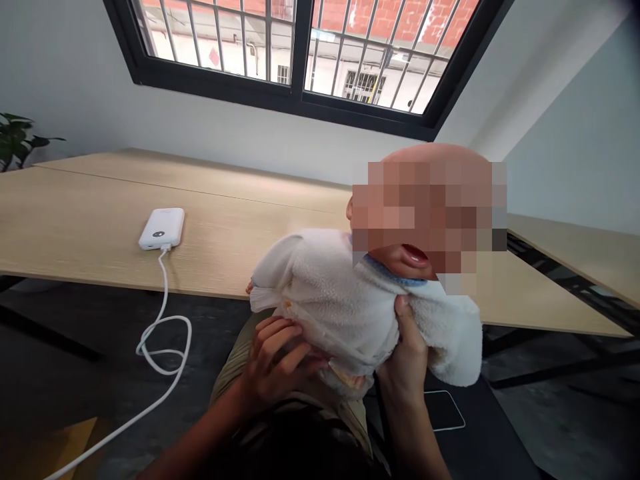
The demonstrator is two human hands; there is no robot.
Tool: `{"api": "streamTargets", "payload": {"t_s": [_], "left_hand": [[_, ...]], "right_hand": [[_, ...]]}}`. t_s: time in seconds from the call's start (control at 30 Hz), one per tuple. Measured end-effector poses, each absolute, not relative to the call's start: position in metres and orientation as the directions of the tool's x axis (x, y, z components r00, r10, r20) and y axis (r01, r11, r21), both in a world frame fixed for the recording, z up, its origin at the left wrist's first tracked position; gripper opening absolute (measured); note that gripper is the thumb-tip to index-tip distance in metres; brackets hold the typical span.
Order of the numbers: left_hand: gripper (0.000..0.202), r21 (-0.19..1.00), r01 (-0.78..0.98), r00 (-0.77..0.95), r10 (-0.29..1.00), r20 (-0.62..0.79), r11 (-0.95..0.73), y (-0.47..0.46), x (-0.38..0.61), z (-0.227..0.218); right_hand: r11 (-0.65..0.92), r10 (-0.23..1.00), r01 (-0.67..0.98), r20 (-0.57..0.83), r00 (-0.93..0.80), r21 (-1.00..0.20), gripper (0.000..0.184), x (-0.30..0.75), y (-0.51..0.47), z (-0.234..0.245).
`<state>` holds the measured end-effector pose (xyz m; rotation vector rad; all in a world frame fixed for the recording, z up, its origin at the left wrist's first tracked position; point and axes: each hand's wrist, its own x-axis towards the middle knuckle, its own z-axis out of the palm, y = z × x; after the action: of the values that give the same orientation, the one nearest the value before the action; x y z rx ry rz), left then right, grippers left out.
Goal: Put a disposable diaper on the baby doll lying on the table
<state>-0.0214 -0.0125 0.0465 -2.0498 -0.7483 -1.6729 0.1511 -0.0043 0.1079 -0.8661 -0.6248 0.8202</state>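
1. Holding a doll (340, 300) in view of the head camera, the seated person has it just below centre, over the lap, with its head (427, 213) toward 2 to 3 o'clock and its lower body toward 6.
2. At about half past 4, the right hand (407, 363) is closed on the doll's trunk. Its thumb presses the front of the fuzzy white top below the blue collar (400, 275); the other fingers are hidden behind.
3. At 7 o'clock, the left hand (280, 360) is partly curled, its fingers slightly spread and touching the lower part of the top. Whether they pinch any cloth cannot be told.
4. The doll is tilted, its face covered by coloured squares. One white sleeve stretches toward 8 o'clock, by the near edge of the pale wooden desk (225, 200); the other hangs toward 4 o'clock, just beyond the right hand.
5. At 9 o'clock, well apart from both hands, a white power bank (163, 228) lies on the desk. A white cable (186, 347) is plugged into it, drops over the edge, loops and runs toward 7 to 8 o'clock.
6. Near the right forearm, toward 4 to 5 o'clock, a dark phone (443, 411) lies on a black surface.
7. At 12 o'clock, a dark-framed window (300, 60) shows metal bars; between 9 and 10, green leaves (17, 140) enter the view.
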Motion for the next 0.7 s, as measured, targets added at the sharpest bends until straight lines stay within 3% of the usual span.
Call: {"api": "streamTargets", "payload": {"t_s": [0.13,0.2,0.33,0.4,0.5,0.53,0.7], "left_hand": [[0.018,0.081,0.589,0.192,0.236,0.953,-0.804,-0.002,-0.035,0.050],[0.016,0.165,0.577,0.154,0.304,0.940,-0.800,-0.002,-0.040,0.052],[0.017,0.495,0.483,-0.293,0.400,0.869,-0.722,-0.011,-0.041,0.055],[0.018,0.476,0.563,-0.313,0.359,0.879,-0.676,-0.019,-0.034,0.057],[0.004,0.273,0.713,-0.024,0.366,0.930,-0.646,-0.031,-0.017,0.062],[0.009,0.244,0.719,0.034,0.384,0.923,-0.651,-0.034,-0.009,0.065],[0.012,0.360,0.642,-0.006,0.465,0.885,-0.677,-0.042,0.017,0.068]], "right_hand": [[0.393,0.819,-0.366,0.141,0.556,-0.843,0.056,0.153,0.000,0.113],[0.398,0.818,-0.375,0.139,0.558,-0.837,0.057,0.154,0.001,0.115],[0.431,0.814,-0.372,0.176,0.553,-0.822,0.055,0.154,0.004,0.119],[0.439,0.817,-0.379,0.187,0.546,-0.814,0.055,0.152,0.007,0.121],[0.433,0.826,-0.397,0.180,0.535,-0.809,0.057,0.149,0.011,0.123],[0.427,0.830,-0.402,0.175,0.529,-0.810,0.058,0.148,0.012,0.123],[0.416,0.835,-0.393,0.172,0.523,-0.820,0.059,0.147,0.014,0.119]]}}
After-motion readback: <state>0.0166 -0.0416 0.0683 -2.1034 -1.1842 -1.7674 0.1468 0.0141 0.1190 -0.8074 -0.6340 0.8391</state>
